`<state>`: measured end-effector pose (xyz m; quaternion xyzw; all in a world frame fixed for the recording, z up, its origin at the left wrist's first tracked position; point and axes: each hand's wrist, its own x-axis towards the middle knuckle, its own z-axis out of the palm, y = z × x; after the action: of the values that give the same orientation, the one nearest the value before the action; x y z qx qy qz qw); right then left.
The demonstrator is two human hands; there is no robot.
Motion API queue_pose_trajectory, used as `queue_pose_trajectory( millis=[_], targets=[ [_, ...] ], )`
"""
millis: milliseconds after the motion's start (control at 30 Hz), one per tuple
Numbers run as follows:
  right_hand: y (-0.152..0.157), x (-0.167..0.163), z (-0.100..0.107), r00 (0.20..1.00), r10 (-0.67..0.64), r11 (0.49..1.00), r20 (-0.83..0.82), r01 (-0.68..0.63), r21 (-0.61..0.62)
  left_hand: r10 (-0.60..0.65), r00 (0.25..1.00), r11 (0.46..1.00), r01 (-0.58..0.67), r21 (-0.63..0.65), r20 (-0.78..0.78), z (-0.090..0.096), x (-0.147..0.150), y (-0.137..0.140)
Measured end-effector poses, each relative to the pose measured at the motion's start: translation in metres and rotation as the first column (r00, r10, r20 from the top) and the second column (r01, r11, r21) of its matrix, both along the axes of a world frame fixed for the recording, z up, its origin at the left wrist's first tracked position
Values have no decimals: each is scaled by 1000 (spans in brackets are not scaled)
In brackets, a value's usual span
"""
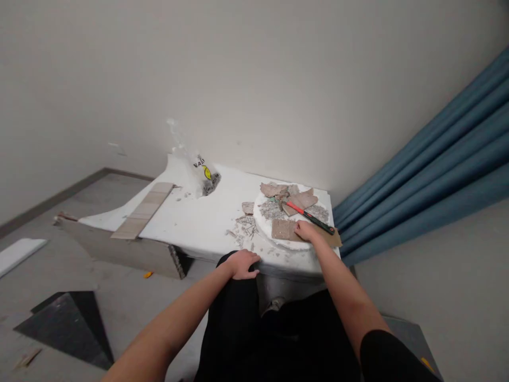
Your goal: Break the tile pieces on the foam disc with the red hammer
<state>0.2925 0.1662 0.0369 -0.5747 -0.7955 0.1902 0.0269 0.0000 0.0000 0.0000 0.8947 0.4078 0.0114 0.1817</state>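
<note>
My right hand is closed, its fingertips down at the right part of a flat grey-brown piece of board. Whatever its fingers hold, if anything, is hidden. That piece lies on a round white foam disc at the right end of the white-covered bench. Just beyond my hand, a hammer with a red and black handle rests across torn brown pieces and grey crumbly material. My left hand lies open over my knee by the bench's front edge, holding nothing.
A clear plastic bag with grey bits stands at the back of the bench. A cardboard strip crosses its left end. Crumbs and thin slivers lie beside the disc. Dark panels are on the floor; a blue curtain hangs right.
</note>
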Motion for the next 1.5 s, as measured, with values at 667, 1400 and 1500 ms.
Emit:
queue_pose_trajectory(
  millis=[667, 1400, 1500],
  targets=[
    [-11, 4, -10, 993, 100, 983, -67, -88, 163, 20, 1000, 1000, -20, 23, -11, -1, 0, -2],
    [-67, -99, -34, 871, 256, 960, -420, -178, 214, 8, 1000, 1000, -8, 9, -8, 1, 2, 1],
    [-41, -105, -30, 874, 102, 973, -476, 12, 231, 18, 1000, 1000, -18, 13, -5, 1, 2, -1]
  ],
)
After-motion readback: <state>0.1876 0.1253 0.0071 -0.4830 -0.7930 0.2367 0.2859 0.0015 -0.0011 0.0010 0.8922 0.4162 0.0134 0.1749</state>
